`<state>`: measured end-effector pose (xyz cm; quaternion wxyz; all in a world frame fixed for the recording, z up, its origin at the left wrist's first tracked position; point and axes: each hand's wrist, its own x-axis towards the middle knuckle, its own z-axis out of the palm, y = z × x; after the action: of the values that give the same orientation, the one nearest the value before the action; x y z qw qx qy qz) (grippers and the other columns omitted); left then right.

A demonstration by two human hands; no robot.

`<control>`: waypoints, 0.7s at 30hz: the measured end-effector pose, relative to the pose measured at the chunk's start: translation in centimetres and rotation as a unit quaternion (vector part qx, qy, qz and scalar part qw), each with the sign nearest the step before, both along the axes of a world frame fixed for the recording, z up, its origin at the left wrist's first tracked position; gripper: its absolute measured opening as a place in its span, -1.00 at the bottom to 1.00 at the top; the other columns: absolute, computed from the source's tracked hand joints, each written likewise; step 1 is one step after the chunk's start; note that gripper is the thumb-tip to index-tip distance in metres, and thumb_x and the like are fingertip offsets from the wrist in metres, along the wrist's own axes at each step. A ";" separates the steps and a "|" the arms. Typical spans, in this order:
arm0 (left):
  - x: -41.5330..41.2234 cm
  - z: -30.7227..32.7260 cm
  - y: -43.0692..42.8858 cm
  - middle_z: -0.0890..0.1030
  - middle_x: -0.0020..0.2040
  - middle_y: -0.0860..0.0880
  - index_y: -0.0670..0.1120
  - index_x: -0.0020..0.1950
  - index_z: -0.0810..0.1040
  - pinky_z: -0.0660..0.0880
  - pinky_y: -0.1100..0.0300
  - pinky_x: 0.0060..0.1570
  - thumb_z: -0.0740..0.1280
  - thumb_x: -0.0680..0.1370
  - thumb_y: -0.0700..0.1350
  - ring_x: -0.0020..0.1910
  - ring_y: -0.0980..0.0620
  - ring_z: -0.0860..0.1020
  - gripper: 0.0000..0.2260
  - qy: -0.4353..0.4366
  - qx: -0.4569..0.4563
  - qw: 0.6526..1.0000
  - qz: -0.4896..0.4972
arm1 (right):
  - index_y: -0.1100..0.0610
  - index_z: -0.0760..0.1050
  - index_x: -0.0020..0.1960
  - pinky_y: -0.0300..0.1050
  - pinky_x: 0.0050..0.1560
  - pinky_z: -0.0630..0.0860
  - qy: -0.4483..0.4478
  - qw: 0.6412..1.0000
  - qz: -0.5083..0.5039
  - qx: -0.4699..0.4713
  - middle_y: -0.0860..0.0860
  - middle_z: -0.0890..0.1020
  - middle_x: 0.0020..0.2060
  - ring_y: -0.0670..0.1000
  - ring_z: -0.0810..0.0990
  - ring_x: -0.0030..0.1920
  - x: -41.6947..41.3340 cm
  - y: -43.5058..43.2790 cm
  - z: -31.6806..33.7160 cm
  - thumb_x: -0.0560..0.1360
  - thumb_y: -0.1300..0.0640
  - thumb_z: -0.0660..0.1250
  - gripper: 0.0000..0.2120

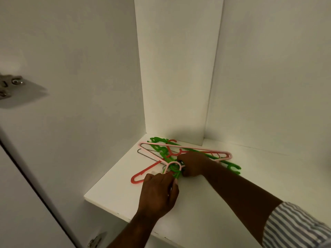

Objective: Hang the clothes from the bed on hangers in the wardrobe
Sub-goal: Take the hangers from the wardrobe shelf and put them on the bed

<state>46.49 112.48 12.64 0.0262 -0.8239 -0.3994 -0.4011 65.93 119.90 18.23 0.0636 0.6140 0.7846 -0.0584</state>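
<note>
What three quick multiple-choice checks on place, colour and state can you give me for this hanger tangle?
1. Where do the hangers lie?
A. On the white shelf
B. On a rail
C. On the floor

2. What colour is the topmost hanger?
A. Blue
B. Pink
C. Yellow

3. What are the left hand and right hand doing?
A. Both idle
B. One holds a shirt
C. Both have a grip on the hangers

Answers:
1 A, the pile rests near the shelf's back corner.
2 B, it shows pink across the others.
3 C, both hands curl their fingers round the tangled hooks.
</note>
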 end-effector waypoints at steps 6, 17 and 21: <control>-0.1 0.0 -0.2 0.39 -0.36 0.11 0.02 -0.24 0.45 0.20 0.24 -0.30 0.26 0.61 -0.02 -0.39 0.14 0.32 -0.78 -0.020 0.033 0.999 -0.027 | 0.06 0.55 0.24 0.00 0.22 0.56 0.001 0.999 0.008 0.031 0.06 0.64 0.16 0.10 0.61 0.19 -0.5 -1.0 -0.1 0.51 -0.03 0.39 -0.66; 0.1 0.3 0.9 0.46 0.14 0.29 0.21 0.34 0.36 0.46 0.39 -0.09 0.11 0.54 0.40 -0.01 0.28 0.51 -0.55 -0.116 -0.245 0.963 -0.004 | 0.21 0.58 -0.15 -0.19 -0.47 0.41 0.490 0.856 -0.161 -0.034 0.03 0.52 -0.44 -0.06 0.41 -0.52 1.8 -7.5 9.3 0.50 0.17 0.49 -0.86; 1.2 1.3 1.0 0.49 0.30 0.12 0.09 0.38 0.32 0.54 0.23 0.03 0.35 0.30 0.53 0.16 0.09 0.55 -0.19 -0.369 -0.415 0.828 -0.076 | 0.18 0.54 -0.11 -0.21 -0.51 0.30 0.584 0.786 -0.170 -0.110 0.04 0.43 -0.41 -0.05 0.28 -0.51 2.2 -10.9 10.1 0.51 0.20 0.48 -0.87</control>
<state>47.66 113.46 13.93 -0.4981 -0.5761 -0.4440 -0.4722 68.11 108.99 28.36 -0.3505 0.5753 0.5432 -0.5011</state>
